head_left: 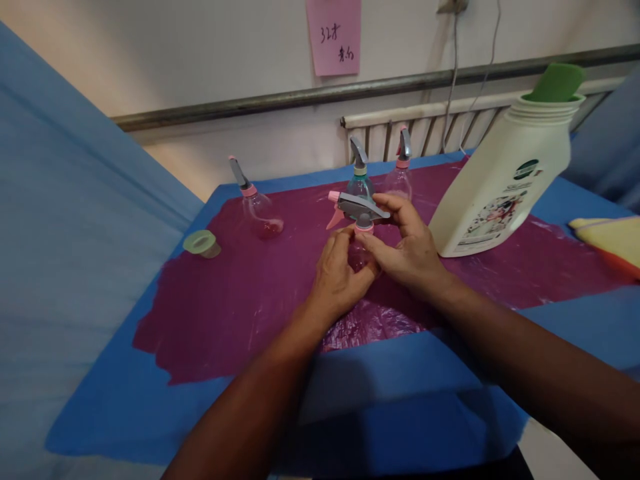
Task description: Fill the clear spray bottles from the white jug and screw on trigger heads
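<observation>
1. Both hands close on a small spray bottle point(361, 250) at the middle of the magenta sheet point(225, 300): the left hand point(340, 277) wraps the clear body, while the right hand point(407, 247) pinches the grey trigger head point(357, 207).
2. Three more spray bottles point(260, 213) stand behind it; a white jug point(500, 187) stands to its right and a green cap point(201, 243) lies to its left.
3. Blue cloth point(150, 413) covers the table beneath the sheet; beyond are a radiator point(425, 133) and a pink note point(334, 35) on the wall.

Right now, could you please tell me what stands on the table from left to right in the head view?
Pale green round cap → clear spray bottle with pink collar → spray bottle held in both hands → large white detergent jug → yellow cloth.
</observation>
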`<state>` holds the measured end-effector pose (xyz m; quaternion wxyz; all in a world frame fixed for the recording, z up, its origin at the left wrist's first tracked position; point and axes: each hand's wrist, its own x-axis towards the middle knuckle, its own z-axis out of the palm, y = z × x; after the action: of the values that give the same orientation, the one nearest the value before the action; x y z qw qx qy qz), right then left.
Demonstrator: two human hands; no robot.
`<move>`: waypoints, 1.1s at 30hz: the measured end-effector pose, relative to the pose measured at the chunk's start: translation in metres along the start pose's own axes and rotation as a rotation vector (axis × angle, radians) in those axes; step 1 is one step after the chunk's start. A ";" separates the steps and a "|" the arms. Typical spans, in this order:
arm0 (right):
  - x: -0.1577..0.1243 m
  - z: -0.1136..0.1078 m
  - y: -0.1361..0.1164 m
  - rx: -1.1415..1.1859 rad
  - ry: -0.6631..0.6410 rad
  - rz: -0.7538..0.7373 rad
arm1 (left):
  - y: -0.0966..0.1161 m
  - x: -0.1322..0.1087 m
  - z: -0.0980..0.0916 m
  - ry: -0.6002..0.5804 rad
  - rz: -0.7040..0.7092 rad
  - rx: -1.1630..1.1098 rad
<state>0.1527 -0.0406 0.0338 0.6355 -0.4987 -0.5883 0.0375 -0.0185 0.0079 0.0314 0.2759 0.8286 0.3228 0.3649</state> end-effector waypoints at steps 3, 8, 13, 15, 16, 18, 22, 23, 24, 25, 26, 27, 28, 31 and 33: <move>0.000 0.001 0.001 0.022 -0.002 -0.008 | 0.000 0.001 -0.001 -0.009 -0.009 0.008; -0.001 0.001 0.000 0.009 -0.019 -0.024 | -0.001 0.001 -0.001 -0.005 0.013 0.003; -0.001 0.000 0.000 -0.006 -0.003 -0.009 | 0.001 0.001 -0.001 -0.014 -0.001 0.017; -0.001 0.000 0.000 0.002 -0.017 -0.024 | 0.001 0.001 -0.001 -0.021 -0.013 0.021; -0.002 0.000 0.000 0.000 -0.023 -0.035 | 0.001 0.001 -0.001 -0.020 -0.012 0.019; -0.002 0.001 0.000 -0.015 -0.025 -0.046 | 0.001 0.000 -0.001 -0.012 0.001 0.012; -0.002 0.002 0.000 -0.021 0.014 -0.036 | -0.002 -0.001 0.000 0.003 0.013 0.005; -0.002 0.002 0.000 -0.015 0.014 -0.030 | -0.002 -0.001 0.001 0.000 0.009 0.005; -0.002 0.001 0.000 -0.011 0.008 -0.026 | -0.002 0.000 0.001 -0.003 0.006 0.004; -0.002 0.001 0.000 -0.010 -0.004 -0.024 | -0.002 0.000 0.001 -0.006 0.006 0.002; -0.003 0.001 -0.001 -0.011 -0.018 -0.027 | -0.002 0.000 0.001 -0.008 0.007 -0.002; -0.003 0.001 -0.001 -0.013 -0.029 -0.033 | -0.002 0.000 0.001 -0.007 0.011 -0.006; -0.003 0.000 -0.001 -0.017 -0.037 -0.037 | -0.002 0.000 0.001 -0.007 0.017 -0.011; -0.003 0.001 -0.001 -0.032 -0.020 -0.018 | -0.002 0.000 0.001 -0.006 0.028 -0.025; -0.003 0.002 0.000 -0.042 0.000 0.009 | -0.003 0.000 0.001 -0.004 0.033 -0.033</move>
<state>0.1502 -0.0415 0.0317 0.6248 -0.5146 -0.5865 0.0278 -0.0185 0.0091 0.0287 0.2838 0.8299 0.3024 0.3731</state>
